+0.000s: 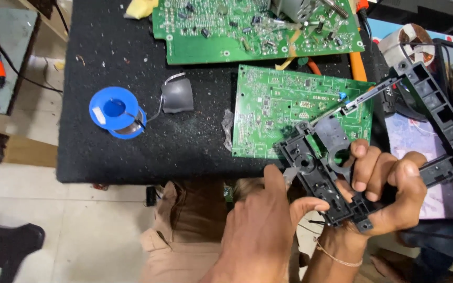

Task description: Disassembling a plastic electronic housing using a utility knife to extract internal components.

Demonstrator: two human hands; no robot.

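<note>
My right hand [389, 188] grips a black plastic frame [315, 167] with round holes and ribs, fingers curled over its right side, just off the table's front edge. My left hand [263, 220] is beside it on the left. Its thumb lies against the frame's lower edge, and its fingers pinch a small grey metal piece [290, 175] at the frame's left side. The frame's far end overlaps a green circuit board [273, 110] lying flat on the black mat [132, 152]. A thin cord bracelet [336, 257] circles my right wrist.
A larger green circuit board [237, 31] lies at the back. A blue solder spool [114, 111] and a grey cap [177, 96] sit to the left. A long black ribbed plastic part [439, 112] and a white tape roll [410, 39] are on the right. Tiled floor lies below.
</note>
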